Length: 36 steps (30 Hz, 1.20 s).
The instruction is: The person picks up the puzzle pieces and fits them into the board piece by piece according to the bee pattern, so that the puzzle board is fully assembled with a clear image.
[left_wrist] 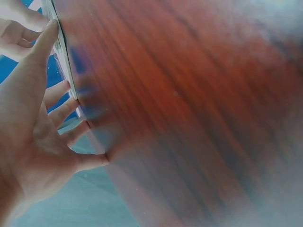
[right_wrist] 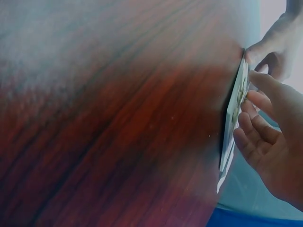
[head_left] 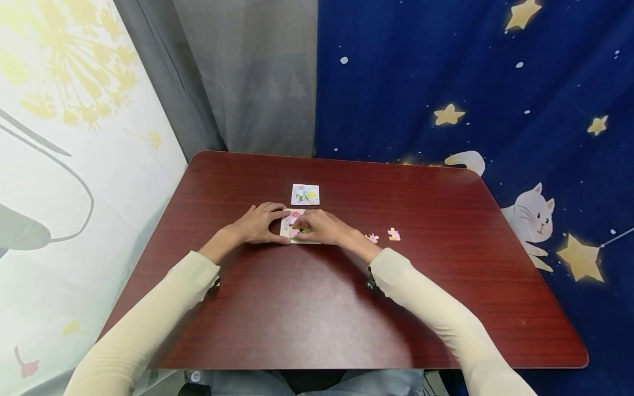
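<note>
A small pink jigsaw puzzle in a pale tray (head_left: 285, 226) lies on the table in the head view. My left hand (head_left: 259, 224) spreads over its left side, thumb at the near corner and forefinger by the far edge; the left wrist view shows these fingers (left_wrist: 60, 112) fairly straight. From the right, my right hand (head_left: 322, 226) reaches over the tray. Its thumb and forefinger pinch a puzzle piece (head_left: 303, 229) against the picture, mostly covered by the fingers. In the right wrist view the tray's edge (right_wrist: 232, 113) is seen side-on beneath my right fingertips.
Beyond the tray lies a picture card (head_left: 305, 194) with a bee. Two loose puzzle pieces, one pink (head_left: 372, 238) and one pink and yellow (head_left: 393, 235), lie right of my right wrist. The dark red table (head_left: 317, 308) ends at curtains (head_left: 396, 82) behind.
</note>
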### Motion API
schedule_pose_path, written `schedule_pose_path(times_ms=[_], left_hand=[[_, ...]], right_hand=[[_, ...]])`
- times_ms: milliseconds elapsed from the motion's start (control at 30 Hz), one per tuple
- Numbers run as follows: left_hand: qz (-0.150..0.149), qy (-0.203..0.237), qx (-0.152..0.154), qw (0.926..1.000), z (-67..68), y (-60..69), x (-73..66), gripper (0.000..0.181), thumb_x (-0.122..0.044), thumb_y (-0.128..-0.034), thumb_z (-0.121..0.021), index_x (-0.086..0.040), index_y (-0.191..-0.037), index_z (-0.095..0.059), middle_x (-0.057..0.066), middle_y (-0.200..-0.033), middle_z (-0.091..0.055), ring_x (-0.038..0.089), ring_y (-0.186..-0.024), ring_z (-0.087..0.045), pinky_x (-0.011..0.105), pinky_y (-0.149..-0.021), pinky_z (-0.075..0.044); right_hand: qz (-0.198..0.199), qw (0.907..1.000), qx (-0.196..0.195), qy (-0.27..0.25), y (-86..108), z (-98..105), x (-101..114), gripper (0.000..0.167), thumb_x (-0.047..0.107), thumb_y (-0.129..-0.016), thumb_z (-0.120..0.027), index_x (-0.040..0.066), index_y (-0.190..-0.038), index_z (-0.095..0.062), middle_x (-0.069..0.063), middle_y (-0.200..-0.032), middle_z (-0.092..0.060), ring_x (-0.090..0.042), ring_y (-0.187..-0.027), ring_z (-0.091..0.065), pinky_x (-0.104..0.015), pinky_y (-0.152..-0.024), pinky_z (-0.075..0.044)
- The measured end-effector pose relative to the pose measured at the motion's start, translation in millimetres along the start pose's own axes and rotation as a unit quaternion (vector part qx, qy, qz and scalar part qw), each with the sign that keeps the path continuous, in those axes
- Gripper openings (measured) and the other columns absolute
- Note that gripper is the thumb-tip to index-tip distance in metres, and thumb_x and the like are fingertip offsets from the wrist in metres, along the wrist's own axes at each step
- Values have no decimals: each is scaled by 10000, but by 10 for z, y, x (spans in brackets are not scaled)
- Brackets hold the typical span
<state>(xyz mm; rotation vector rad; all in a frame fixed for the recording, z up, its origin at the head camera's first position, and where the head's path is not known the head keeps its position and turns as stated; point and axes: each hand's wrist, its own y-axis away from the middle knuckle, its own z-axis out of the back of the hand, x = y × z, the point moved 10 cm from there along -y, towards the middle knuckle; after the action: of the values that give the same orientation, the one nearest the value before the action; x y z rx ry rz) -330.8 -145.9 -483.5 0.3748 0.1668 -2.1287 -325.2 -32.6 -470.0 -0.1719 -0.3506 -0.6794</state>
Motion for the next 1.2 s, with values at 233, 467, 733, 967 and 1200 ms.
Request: schedule_pose_path(times_ms=[233,467,733,967,1200], left_hand=[[-9,13,16,10000,2,10,0,945,-700,-814,-765,-162,-1549,-515,86,-1558,-466,330,-1472,-369,769,-1125,-244],[-34,18,181,9998,-16,25,9,939,-651,-823,-782,-160,-1567,-487,110,-1594,-427,353,-1494,-338,755,-1138,-241],[-45,33,169,9998,-19,20,24,962,-681,-809,-781,-174,-1571,-484,88,-1582,-437,334,-1484,-348,757,-1140,-234],[-74,22,188,9998,-19,9,31,972,-688,-806,-781,-183,-1577,-474,84,-1591,-428,330,-1488,-347,743,-1145,-245],[-95,47,165,9998,8,4,11,962,-678,-804,-791,-167,-1564,-494,92,-1576,-445,335,-1478,-359,756,-1136,-245]], right_hand=[[-65,10000,-17,16,-16,-34,22,277,356,-946,-781,185,-1163,-773,41,-1081,-695,-51,-966,-631,-241,-866,-516],[-84,9999,-70,-40,-29,-48,40,285,343,-952,-778,168,-1177,-770,29,-1109,-704,-63,-1002,-647,-253,-901,-522],[50,9997,-220,-63,-58,-54,68,299,350,-941,-794,158,-1170,-771,27,-1085,-709,-70,-986,-657,-230,-868,-526],[303,9989,-347,-81,-92,-63,123,270,331,-938,-799,144,-1132,-785,20,-1080,-719,-87,-998,-658,-219,-869,-525],[270,9990,-325,-137,-107,-69,117,269,320,-927,-809,139,-1126,-795,6,-1061,-720,-97,-983,-663,-226,-845,-528]])
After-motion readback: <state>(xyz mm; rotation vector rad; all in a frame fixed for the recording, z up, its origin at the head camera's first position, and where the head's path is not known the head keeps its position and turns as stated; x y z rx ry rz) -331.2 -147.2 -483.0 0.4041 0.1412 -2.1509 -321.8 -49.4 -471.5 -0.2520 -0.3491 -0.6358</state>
